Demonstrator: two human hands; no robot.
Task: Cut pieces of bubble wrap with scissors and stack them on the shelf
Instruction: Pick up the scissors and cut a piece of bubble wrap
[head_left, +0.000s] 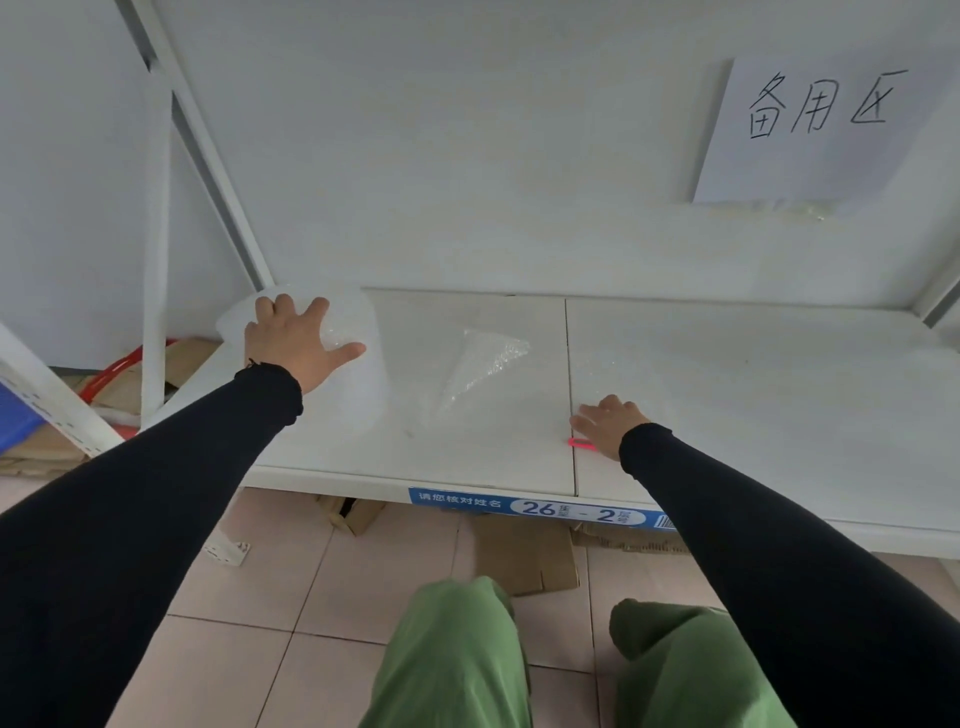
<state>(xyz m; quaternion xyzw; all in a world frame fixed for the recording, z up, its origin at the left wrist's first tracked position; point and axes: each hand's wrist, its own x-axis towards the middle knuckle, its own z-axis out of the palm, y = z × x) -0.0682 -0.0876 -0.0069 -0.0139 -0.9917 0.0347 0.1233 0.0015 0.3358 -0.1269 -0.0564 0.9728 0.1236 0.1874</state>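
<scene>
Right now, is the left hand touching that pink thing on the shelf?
No, the left hand rests on the bubble wrap roll; the pink thing lies by the right hand.

A parcel storeroom or pickup depot is indicated. White metal shelving (727, 364) is fitted with a blue numbered label (540, 508) marked 26-2. A handwritten paper sign (815, 130) is fixed to the back wall (467, 156). Flattened cardboard (524, 561) is left on the tiled floor (260, 597).

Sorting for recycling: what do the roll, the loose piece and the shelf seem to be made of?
Roll: milky, translucent plastic film, likely bubble wrap; bubbles glint near its top. Piece: clear bubble wrap, shiny and dotted with bubbles. Shelf: smooth matte white board, painted metal or laminate; cannot tell which.
</scene>
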